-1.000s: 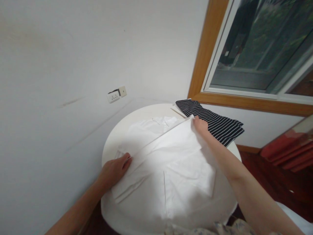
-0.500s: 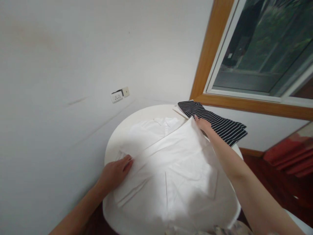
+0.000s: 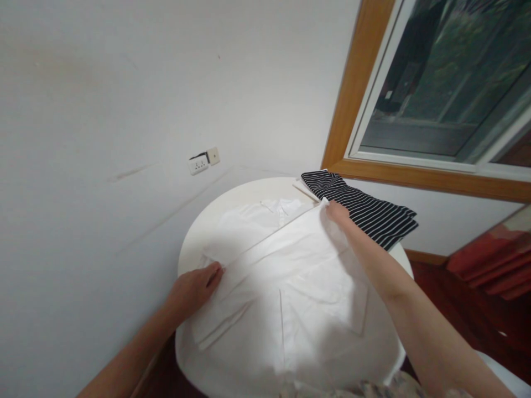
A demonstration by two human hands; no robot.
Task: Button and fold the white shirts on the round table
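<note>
Pinching white garment (image 3: 286,260), both hands (image 3: 194,293) (image 3: 338,213), nearly closed

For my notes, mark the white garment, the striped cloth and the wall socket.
White garment (image 3: 286,260), head view: middle of its upper layer.
Striped cloth (image 3: 370,211), head view: middle of its visible surface.
Wall socket (image 3: 198,165), head view: its white faceplate.

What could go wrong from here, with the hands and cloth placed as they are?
The right hand pinches a corner of the white cloth right beside the striped cloth, so a sideways sweep might drag that along. The striped cloth also seems to reach past the edge of the table; a nudge could tip it off. Creases run across the white cloth near the left hand and might get pressed in.
</note>
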